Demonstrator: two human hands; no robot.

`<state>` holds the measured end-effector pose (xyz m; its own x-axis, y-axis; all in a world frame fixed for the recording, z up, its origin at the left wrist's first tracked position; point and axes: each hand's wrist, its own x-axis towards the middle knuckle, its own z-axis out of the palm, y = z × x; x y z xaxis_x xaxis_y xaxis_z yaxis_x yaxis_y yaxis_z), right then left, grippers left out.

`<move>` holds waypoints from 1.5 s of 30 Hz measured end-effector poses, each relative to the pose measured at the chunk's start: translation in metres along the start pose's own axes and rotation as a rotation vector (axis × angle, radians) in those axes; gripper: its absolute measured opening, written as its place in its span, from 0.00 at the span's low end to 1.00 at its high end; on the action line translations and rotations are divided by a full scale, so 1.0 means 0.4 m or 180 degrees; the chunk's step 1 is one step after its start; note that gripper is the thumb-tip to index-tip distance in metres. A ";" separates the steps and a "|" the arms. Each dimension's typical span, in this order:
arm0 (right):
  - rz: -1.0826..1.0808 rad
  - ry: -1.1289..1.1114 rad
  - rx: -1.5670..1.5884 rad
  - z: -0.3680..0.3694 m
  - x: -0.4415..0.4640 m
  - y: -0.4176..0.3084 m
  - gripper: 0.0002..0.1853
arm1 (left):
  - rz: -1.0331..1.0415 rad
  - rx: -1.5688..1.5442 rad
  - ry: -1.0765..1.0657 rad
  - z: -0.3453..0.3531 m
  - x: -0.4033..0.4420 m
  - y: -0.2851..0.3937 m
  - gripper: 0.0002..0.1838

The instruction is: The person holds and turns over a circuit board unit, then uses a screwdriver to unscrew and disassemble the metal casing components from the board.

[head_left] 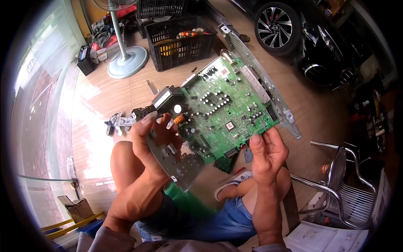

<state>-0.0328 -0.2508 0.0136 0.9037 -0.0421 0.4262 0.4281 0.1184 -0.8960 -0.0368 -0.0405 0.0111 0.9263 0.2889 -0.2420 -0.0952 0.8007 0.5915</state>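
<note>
A green circuit board (226,109) with chips, capacitors and a metal-cased connector is held up above my lap, tilted. Metal side plates frame it, one along its right edge (268,86) and one at its lower left (178,166). My left hand (151,145) is closed round the metal frame at the left, beside a dark bracket and an orange coil. At the board's lower right corner, my right hand (266,153) pinches the edge between thumb and fingers.
Beyond the board stand a black crate (180,52) and a fan base (128,63). A car wheel (276,28) is at the upper right, a metal chair (350,189) at the right. Metal parts (121,121) lie on the floor at the left, a cardboard box (79,208) at lower left.
</note>
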 end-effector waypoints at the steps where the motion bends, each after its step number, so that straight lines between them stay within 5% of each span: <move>1: -0.0003 0.0014 -0.0010 0.001 -0.001 0.002 0.12 | -0.0010 -0.0006 0.0004 -0.004 -0.001 0.002 0.21; 16: 0.0429 0.0489 -0.1149 0.030 -0.011 0.009 0.11 | 0.0140 0.0223 0.0051 -0.023 0.018 -0.003 0.27; 22: 0.1045 0.0609 -0.0354 0.043 0.000 -0.018 0.14 | 0.0094 0.0166 0.0246 0.008 0.007 0.002 0.26; 25: 0.1054 0.0678 -0.0144 0.047 0.004 -0.017 0.15 | -0.0070 0.0147 0.0189 0.011 0.002 0.004 0.34; 45: 0.0862 0.0709 0.0077 0.032 0.008 0.002 0.11 | -0.0266 0.0212 0.0202 0.052 0.003 -0.003 0.31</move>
<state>-0.0299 -0.2381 0.0157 0.9661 -0.2212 0.1332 0.1743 0.1783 -0.9684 -0.0280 -0.0521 0.0263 0.9048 0.2571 -0.3395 0.0076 0.7873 0.6165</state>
